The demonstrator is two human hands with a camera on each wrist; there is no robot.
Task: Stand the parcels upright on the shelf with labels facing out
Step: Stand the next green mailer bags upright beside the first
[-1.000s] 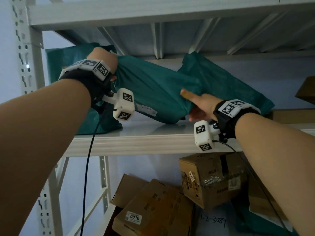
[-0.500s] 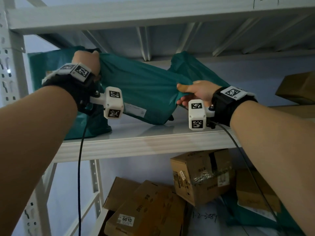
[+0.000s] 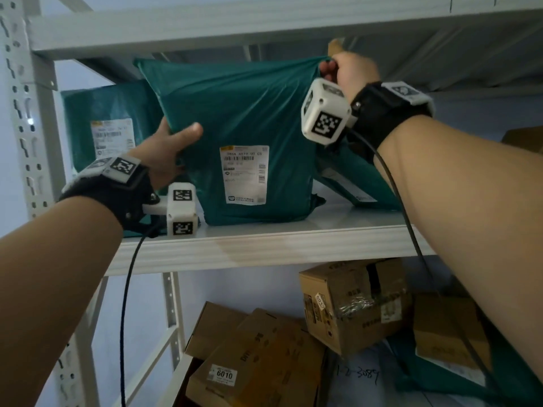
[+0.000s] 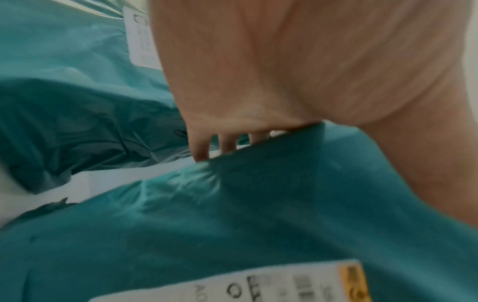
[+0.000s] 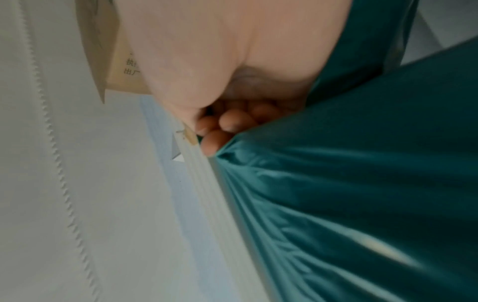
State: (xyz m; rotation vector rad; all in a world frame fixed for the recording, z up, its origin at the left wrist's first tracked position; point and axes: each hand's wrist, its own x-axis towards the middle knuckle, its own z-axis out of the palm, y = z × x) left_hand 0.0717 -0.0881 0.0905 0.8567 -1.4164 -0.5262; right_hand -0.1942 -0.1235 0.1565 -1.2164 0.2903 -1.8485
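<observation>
A teal plastic parcel (image 3: 244,118) stands upright on the white shelf (image 3: 264,245), its white label (image 3: 244,174) facing out. My left hand (image 3: 173,142) grips its left edge, thumb in front and fingers (image 4: 201,147) behind. My right hand (image 3: 343,69) pinches its top right corner, fingers (image 5: 232,122) curled on the plastic. A second teal parcel (image 3: 108,118) stands upright behind on the left, label (image 3: 113,136) showing. A third teal parcel (image 3: 352,177) lies slanted at the right, partly hidden by my right arm.
The shelf above (image 3: 235,27) sits close over the parcel tops. A grey upright post (image 3: 26,107) bounds the left side. A brown box (image 3: 526,139) sits at the far right of the shelf. Several cardboard boxes (image 3: 349,306) are piled below.
The middle parcel went from lying slanted to standing upright with its label facing out. My right hand rose to its top right corner; my left hand dropped to its left edge.
</observation>
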